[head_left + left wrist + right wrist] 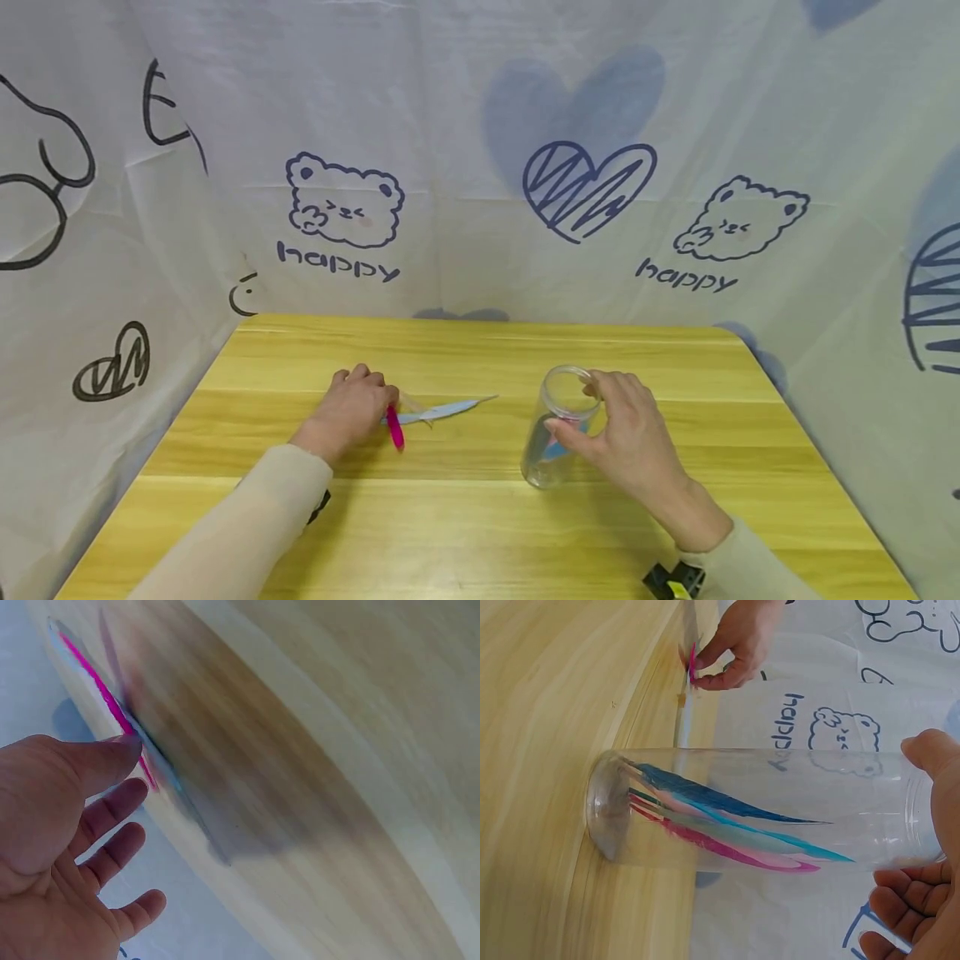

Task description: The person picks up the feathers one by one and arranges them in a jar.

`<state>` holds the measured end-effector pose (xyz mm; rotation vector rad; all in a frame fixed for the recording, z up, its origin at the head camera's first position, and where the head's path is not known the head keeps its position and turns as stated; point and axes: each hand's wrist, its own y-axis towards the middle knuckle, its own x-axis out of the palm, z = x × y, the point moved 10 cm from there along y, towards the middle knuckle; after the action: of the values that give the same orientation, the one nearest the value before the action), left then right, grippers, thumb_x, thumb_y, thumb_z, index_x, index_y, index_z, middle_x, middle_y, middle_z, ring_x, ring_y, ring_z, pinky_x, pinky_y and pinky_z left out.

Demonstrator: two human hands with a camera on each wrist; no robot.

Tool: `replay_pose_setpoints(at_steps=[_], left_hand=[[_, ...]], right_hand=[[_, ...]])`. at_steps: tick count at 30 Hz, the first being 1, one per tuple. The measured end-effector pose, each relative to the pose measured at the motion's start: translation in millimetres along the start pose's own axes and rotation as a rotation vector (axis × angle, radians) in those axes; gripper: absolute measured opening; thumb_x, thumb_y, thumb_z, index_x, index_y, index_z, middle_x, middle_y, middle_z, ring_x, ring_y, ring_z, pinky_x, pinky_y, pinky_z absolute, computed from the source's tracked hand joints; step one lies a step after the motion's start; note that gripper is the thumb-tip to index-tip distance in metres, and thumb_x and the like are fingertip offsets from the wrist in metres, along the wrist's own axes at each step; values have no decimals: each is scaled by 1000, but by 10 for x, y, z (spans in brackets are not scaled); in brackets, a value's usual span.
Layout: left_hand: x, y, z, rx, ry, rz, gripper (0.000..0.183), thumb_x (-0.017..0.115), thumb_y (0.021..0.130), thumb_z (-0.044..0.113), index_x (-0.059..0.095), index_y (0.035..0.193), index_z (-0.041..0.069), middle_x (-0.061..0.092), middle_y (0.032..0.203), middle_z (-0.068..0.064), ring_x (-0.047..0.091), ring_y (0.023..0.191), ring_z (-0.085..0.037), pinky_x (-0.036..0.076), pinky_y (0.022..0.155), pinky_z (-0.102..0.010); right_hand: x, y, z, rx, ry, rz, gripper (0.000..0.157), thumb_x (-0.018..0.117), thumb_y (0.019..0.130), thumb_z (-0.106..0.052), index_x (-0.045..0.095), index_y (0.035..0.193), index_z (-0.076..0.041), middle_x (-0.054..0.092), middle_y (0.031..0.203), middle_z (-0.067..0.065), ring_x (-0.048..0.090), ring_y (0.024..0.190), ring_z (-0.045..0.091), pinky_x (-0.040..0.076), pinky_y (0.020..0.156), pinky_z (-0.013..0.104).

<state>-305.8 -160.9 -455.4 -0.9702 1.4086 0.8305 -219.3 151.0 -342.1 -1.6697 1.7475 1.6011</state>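
My left hand pinches a bright pink feather between thumb and forefinger; in the left wrist view the other fingers hang loosely curled. Under and beside it on the table lie a light blue feather and a pale beige feather. Toward the right, my right hand grips a clear, lidless jar near its rim, thumb on the near side and fingers on the far side. Inside the jar, the right wrist view shows a dark blue feather, a turquoise feather and a pink feather leaning together.
The yellow wood-grain table reaches back to a white cloth printed with bears and hearts, which also hangs along both sides. A dark strap shows at my right wrist.
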Motion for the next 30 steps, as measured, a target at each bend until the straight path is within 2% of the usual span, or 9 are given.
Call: replay_pose_setpoints(at_steps=[4,7,12,15,18,21,24,27,30], left_hand=[[4,-7,-70,-39,-13,-17,5,72,99,11,73,98,16,67,100,-6,53,98,-31,47,96,-62],[42,-19,-165,-90,-33,-42,3,69,99,11,72,100,12,64,97,-9,54,99,-33,46,94,-64],[62,-77,-389,-222,-58,-31,21,69,95,7,69,116,4,65,112,-19,55,113,-43,42,100,-72],[1,-122,-408,-242,-58,-2,24,67,95,6,69,119,2,65,114,-22,56,111,-44,44,97,-71],[-82,-184,-297,-196,-51,40,14,69,93,4,71,107,2,66,101,-18,59,97,-38,52,87,-64],[-141,-277,-117,-124,-46,82,8,68,93,2,71,99,-1,65,91,-15,58,84,-32,57,73,-52],[-117,-363,55,-68,-19,84,12,65,96,2,70,104,-5,66,93,-16,57,82,-29,57,66,-46],[-44,-418,191,-42,-2,47,18,61,99,1,68,112,-8,70,103,-19,63,90,-33,59,72,-50],[29,-443,310,-27,-45,2,28,57,102,1,63,127,-10,70,123,-26,66,111,-43,58,89,-59]], right_hand=[[8,-4,7,5,5,-4,64,92,79,-41,63,122,-3,67,105,12,62,101,31,50,88,52],[8,-8,3,2,7,-1,65,92,79,-41,62,122,-3,67,105,12,62,101,31,50,88,52],[-1,-6,-11,-14,4,12,64,93,78,-39,63,121,-3,67,103,10,62,99,30,50,87,51],[0,-4,-11,-12,4,12,63,92,78,-40,63,121,-3,67,103,10,62,99,30,50,86,51],[2,-4,-8,-6,6,8,64,92,79,-40,63,122,-3,67,104,11,62,99,30,50,87,51],[-5,-5,-7,-7,8,9,65,92,78,-41,64,122,-2,67,104,11,62,99,31,50,86,51],[-13,-6,-7,-11,6,12,66,92,78,-41,64,122,-2,67,105,12,62,100,32,50,87,51],[-13,-5,-6,-9,3,10,66,92,78,-42,63,122,-2,66,105,11,62,101,31,50,87,51],[-16,-4,-8,-9,1,11,64,93,78,-40,63,121,-3,66,104,10,62,100,31,50,87,51]])
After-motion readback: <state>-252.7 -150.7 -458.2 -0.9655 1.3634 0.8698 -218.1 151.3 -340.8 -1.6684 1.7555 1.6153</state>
